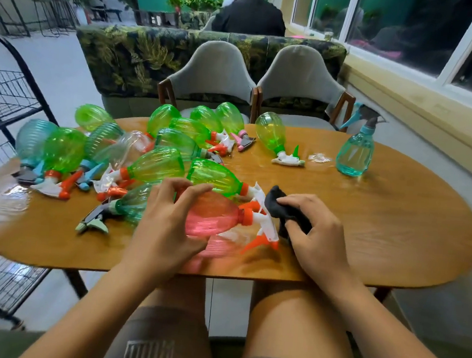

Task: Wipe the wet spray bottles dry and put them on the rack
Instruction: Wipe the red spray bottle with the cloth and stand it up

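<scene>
One pink spray bottle (214,218) lies sideways near the bench (380,232) edge, fingers of the left hand (166,229) curled round it, fingers of the right hand (319,237) pinching a black cloth (276,203).

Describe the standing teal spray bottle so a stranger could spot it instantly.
Find the oval wooden table and look to its far right end, by the window. A teal spray bottle stands there alone, the only upright one; the other bottles lie on their sides.
</scene>
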